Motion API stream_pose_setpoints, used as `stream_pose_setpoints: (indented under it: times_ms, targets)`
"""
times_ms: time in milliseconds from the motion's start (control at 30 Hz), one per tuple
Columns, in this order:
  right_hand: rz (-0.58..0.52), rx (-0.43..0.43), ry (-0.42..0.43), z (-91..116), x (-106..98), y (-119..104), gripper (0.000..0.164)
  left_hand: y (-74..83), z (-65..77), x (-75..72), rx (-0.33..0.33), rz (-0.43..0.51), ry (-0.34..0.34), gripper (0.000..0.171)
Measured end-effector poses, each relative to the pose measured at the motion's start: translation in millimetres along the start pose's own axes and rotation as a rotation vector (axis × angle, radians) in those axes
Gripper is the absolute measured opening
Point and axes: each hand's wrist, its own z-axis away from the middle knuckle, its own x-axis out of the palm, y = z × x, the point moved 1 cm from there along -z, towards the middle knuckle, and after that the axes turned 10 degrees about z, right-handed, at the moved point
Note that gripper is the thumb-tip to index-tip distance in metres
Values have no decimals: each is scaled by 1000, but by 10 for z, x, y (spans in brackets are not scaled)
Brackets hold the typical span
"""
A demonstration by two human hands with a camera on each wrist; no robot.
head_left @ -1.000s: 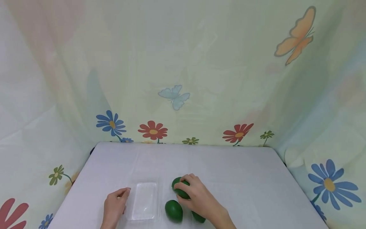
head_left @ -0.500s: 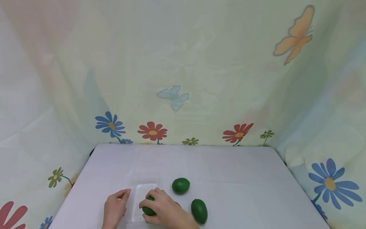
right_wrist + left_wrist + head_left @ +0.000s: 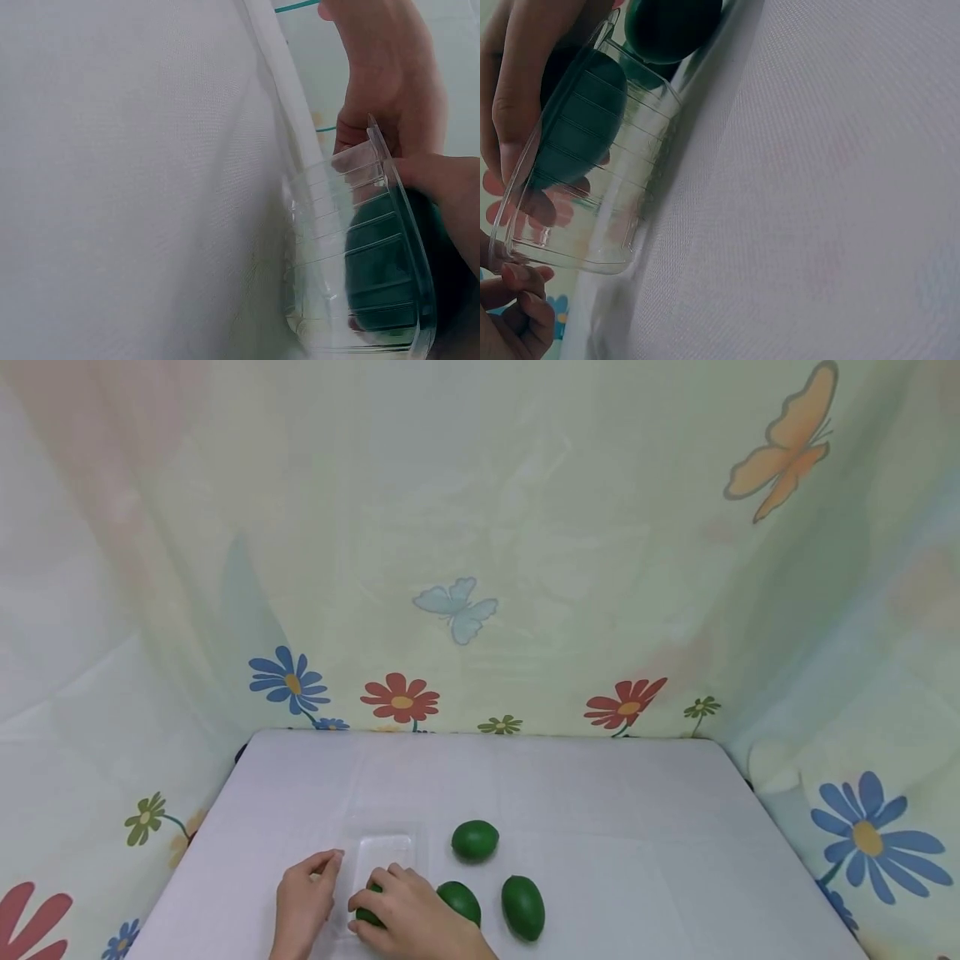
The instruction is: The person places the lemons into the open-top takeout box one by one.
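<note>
In the head view, a clear plastic container [image 3: 386, 847] sits on the white table. My left hand [image 3: 303, 897] pinches its left rim between thumb and fingers; the left wrist view shows the fingertips [image 3: 526, 289] right at the container's corner. My right hand [image 3: 408, 910] grips a dark green lime [image 3: 369, 906] within the container. Through the ribbed wall, the same lime [image 3: 585, 116] shows in the left wrist view, and the lime [image 3: 379, 262] also appears in the right wrist view. Part of it is hidden by the right hand's fingers.
To the right of the container lie three more limes: one farther back [image 3: 475, 841], one partly behind the right hand [image 3: 459, 902], and one farthest right [image 3: 523, 907]. A flowered curtain [image 3: 555, 635] surrounds the table [image 3: 637, 827] at the back and sides.
My right hand has carried the lime leftward from the group of fruit and lowered it into the container. My left hand has stayed at the rim.
</note>
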Motion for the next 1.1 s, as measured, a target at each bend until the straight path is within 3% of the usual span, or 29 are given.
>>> stream_pose_setpoints:
  times_ms: [267,467,733,967,1100]
  targets:
    - [59,17,-92,-30,28,-17,27,3,21,4,2,10,-7,36]
    - [0,32,-160,-35,-20,8,30,17,16,19,-9,3,-1,37]
    - [-31,74,-12,141,-313,44,17,19,8,3,10,-16,-8,36]
    - [-25,177,140,602,-651,229,13,33,4,7,4,-31,-12,36]
    - [27,271,216,911,-707,414,19,32,5,9,8,-49,0,36]
